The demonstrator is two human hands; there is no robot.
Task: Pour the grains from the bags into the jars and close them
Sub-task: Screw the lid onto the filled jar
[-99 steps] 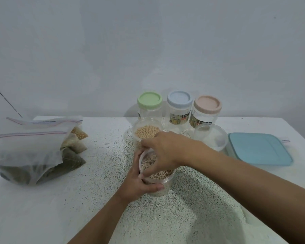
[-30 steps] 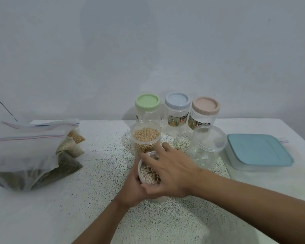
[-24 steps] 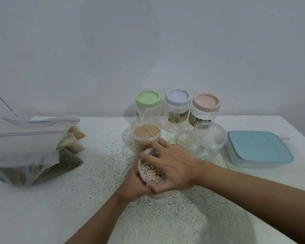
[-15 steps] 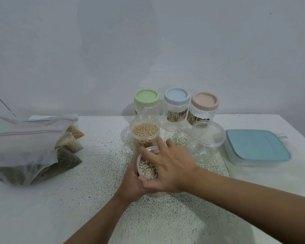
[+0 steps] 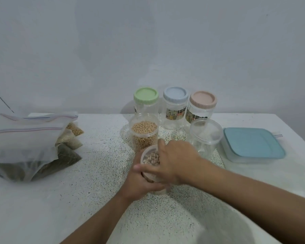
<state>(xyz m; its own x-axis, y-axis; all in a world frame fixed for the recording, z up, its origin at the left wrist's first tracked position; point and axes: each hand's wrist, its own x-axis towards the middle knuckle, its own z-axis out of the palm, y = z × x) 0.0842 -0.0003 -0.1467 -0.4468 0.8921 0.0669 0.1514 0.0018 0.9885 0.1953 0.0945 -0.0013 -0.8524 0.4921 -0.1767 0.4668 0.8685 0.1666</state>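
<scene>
at the far left of the speckled white surface (image 5: 77, 182) lies a pile of clear zip bags (image 5: 25, 138), the big top one partly see-through, with a dark-filled bag (image 5: 60, 160) under it and smaller packets of pale and tan grains (image 5: 72, 136) poking out on its right side. near the middle, the left hand (image 5: 139, 182) wraps around the lower body of a small clear jar (image 5: 151, 162) that holds mixed beige and brown grains; its fingers are curled tight around the jar wall. the right hand (image 5: 176, 161) comes over the jar's mouth from the right, fingers bent and spread across the rim, thumb reaching down the near side toward the left hand; whether a clear lid sits under the palm i cannot tell. just behind this jar stands another clear jar (image 5: 143, 133) filled with round yellow beans, a clear lid on top. behind that, against the wall, three empty labelled jars stand in a row, touching or nearly so: one with a green lid (image 5: 146, 96), one with a blue lid (image 5: 175, 94), one with a pink lid (image 5: 203, 99). right of the hands stands an empty clear jar (image 5: 205, 136) with a clear lid. at the far right lies a flat box with a blue lid (image 5: 252, 142).
</scene>
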